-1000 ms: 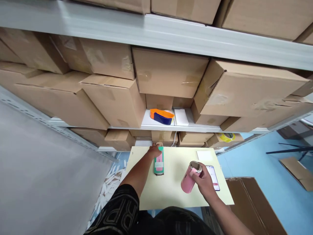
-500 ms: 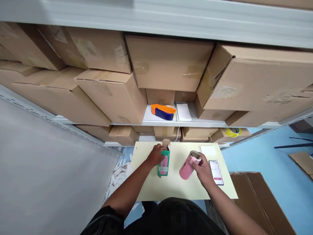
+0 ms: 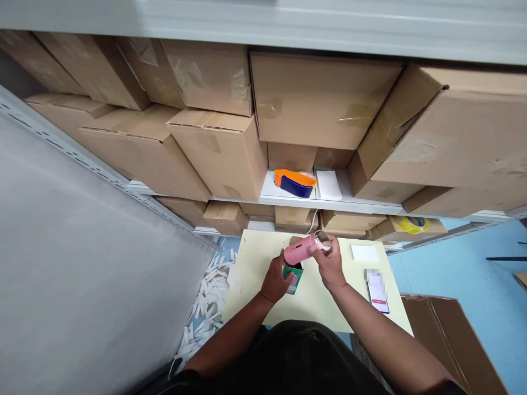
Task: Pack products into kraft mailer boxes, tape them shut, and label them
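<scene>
The right hand grips the cup by its silver end, fingers curled round the rim. The cup lies tilted in the air, silver end to the right and higher, pink end to the left and lower, just above the mouth of the green box. The left hand is clamped on the box from its left side, thumb across the front. Its fingertips come close to the cup's pink end; whether they touch it, I cannot tell.

The hands are near each other but apart, with the cup reaching across between them over the table. The box's dark mouth shows, and a brown flap stands up behind the cup, so the box is open and not closed up.

As for progress, I judge the work to be midway: the box is open and in hand, and the cup is held ready at its mouth. Most or all of the cup is outside; its lower edge hides whether any of it dips in. The flap is not folded down.

To the right, well clear of both, lie the phone and a white pad, neither touched by a hand
</scene>
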`<state>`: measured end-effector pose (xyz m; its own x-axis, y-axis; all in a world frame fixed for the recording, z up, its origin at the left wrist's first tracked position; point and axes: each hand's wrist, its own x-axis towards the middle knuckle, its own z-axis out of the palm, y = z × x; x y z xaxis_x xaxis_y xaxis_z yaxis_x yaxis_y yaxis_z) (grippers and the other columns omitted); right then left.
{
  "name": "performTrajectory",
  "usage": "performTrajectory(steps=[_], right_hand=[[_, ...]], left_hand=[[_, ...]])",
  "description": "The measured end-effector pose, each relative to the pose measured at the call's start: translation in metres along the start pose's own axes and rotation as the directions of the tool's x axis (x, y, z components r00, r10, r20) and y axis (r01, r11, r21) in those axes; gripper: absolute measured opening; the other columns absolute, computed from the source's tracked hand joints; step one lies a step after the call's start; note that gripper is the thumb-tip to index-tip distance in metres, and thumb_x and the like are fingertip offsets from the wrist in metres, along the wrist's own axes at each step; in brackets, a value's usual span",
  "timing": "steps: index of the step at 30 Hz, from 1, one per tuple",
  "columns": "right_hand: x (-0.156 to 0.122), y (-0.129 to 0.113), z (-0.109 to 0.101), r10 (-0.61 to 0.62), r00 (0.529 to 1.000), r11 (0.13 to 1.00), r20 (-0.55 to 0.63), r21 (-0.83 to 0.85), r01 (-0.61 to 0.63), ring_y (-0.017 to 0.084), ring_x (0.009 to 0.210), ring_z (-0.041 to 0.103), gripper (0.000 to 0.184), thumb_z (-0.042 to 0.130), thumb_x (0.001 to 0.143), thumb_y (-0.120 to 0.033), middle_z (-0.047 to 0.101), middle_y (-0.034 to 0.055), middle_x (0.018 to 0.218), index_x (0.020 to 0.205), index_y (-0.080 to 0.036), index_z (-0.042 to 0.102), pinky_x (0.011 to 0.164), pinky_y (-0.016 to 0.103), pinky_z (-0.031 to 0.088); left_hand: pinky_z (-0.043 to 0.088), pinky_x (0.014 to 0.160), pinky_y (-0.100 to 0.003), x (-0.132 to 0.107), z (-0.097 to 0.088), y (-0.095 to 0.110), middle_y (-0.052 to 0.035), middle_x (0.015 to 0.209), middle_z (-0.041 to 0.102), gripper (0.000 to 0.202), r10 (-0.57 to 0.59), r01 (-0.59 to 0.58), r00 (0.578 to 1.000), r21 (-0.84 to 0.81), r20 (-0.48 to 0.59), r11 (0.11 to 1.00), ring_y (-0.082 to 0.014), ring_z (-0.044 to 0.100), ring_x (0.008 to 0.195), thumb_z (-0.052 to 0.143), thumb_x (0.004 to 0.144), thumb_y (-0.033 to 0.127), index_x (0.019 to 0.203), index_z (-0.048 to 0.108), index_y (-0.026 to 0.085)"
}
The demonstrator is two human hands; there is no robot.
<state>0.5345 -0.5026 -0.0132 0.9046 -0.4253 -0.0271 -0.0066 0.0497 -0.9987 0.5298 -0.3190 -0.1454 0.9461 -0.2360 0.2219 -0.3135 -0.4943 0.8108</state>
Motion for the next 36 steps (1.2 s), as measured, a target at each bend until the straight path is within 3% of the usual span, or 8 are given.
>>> performTrajectory(steps=[4, 10, 15, 19, 23, 30, 36], right_hand=[[-0.006, 0.012, 0.0, 0.002, 1.0, 0.994, 0.008, -0.113, -0.001, 0.022, 0.088, 0.066, 0.054, 0.079, 0.074, -0.043, 0.069, 0.0052, 0.105, 0.116, -0.023, 0.053, 0.079, 0.036, 0.055], [-0.01, 0.017, -0.014, -0.034, 0.998, 0.961, 0.051, -0.273, 0.047, 0.023, 0.09, 0.068, 0.056, 0.078, 0.074, -0.04, 0.07, 0.0069, 0.108, 0.121, -0.022, 0.052, 0.082, 0.038, 0.055], [-0.013, 0.024, -0.012, 0.078, 0.98, 0.896, 0.181, -0.444, 0.011, 0.024, 0.085, 0.068, 0.052, 0.076, 0.07, -0.035, 0.072, 0.003, 0.099, 0.117, -0.023, 0.055, 0.079, 0.038, 0.054], [-0.021, 0.043, -0.01, 0.011, 0.967, 0.794, 0.253, -0.591, 0.146, 0.027, 0.091, 0.065, 0.041, 0.074, 0.068, -0.033, 0.069, 0.0044, 0.096, 0.105, -0.023, 0.061, 0.082, 0.039, 0.052], [-0.028, 0.064, -0.012, -0.087, 0.951, 0.632, 0.295, -0.722, 0.282, 0.026, 0.09, 0.058, 0.031, 0.075, 0.069, -0.035, 0.061, 0.0063, 0.094, 0.095, -0.021, 0.064, 0.08, 0.039, 0.05], [-0.036, 0.081, -0.014, -0.066, 0.937, 0.532, 0.343, -0.783, 0.323, 0.027, 0.097, 0.056, 0.032, 0.077, 0.072, -0.037, 0.054, 0.0081, 0.106, 0.099, -0.022, 0.066, 0.089, 0.041, 0.049], [-0.044, 0.095, -0.017, -0.008, 0.922, 0.54, 0.386, -0.774, 0.329, 0.03, 0.096, 0.057, 0.053, 0.075, 0.076, -0.034, 0.055, 0.0103, 0.109, 0.127, -0.023, 0.063, 0.09, 0.045, 0.051]], left_hand=[[0.052, 0.103, -0.047, -0.006, -0.001, -0.006, -0.0116, 0.124, 0.063, 0.058, -0.025, 0.024, 0.999, -0.037, -0.036, 0.999, -0.028, 0.063, 0.115, 0.064, 0.079, 0.015, 0.135, 0.05, 0.02], [0.053, 0.104, -0.046, -0.014, -0.002, -0.006, -0.0099, 0.121, 0.065, 0.046, 0.038, -0.039, 0.999, -0.035, -0.036, 0.999, -0.0261, 0.064, 0.115, 0.061, 0.082, 0.015, 0.127, 0.054, 0.02], [0.053, 0.102, -0.044, -0.022, -0.004, 0.008, -0.0091, 0.117, 0.066, 0.038, 0.075, -0.074, 0.997, -0.017, 0.002, 0.997, -0.0254, 0.065, 0.113, 0.059, 0.086, 0.017, 0.124, 0.055, 0.021], [0.053, 0.101, -0.044, -0.025, -0.008, 0.016, -0.009, 0.115, 0.065, 0.034, 0.076, -0.075, 0.996, -0.024, 0.043, 0.997, -0.0252, 0.064, 0.111, 0.059, 0.087, 0.016, 0.12, 0.057, 0.022], [0.053, 0.101, -0.043, -0.027, -0.008, 0.018, -0.0081, 0.117, 0.06, 0.038, -0.017, 0.019, 0.999, -0.069, 0.037, 0.997, -0.0241, 0.062, 0.112, 0.059, 0.081, 0.009, 0.116, 0.056, 0.023], [0.056, 0.094, -0.038, -0.032, -0.002, 0.018, -0.005, 0.111, 0.056, 0.034, -0.124, 0.136, 0.99, -0.266, 0.06, 0.954, -0.0186, 0.063, 0.1, 0.061, 0.074, 0.006, 0.104, 0.06, 0.021], [0.056, 0.095, -0.04, -0.034, 0.006, 0.009, -0.0079, 0.129, 0.054, 0.033, -0.168, 0.184, 0.983, -0.358, 0.076, 0.916, -0.0189, 0.064, 0.106, 0.062, 0.077, 0.006, 0.107, 0.061, 0.02]])
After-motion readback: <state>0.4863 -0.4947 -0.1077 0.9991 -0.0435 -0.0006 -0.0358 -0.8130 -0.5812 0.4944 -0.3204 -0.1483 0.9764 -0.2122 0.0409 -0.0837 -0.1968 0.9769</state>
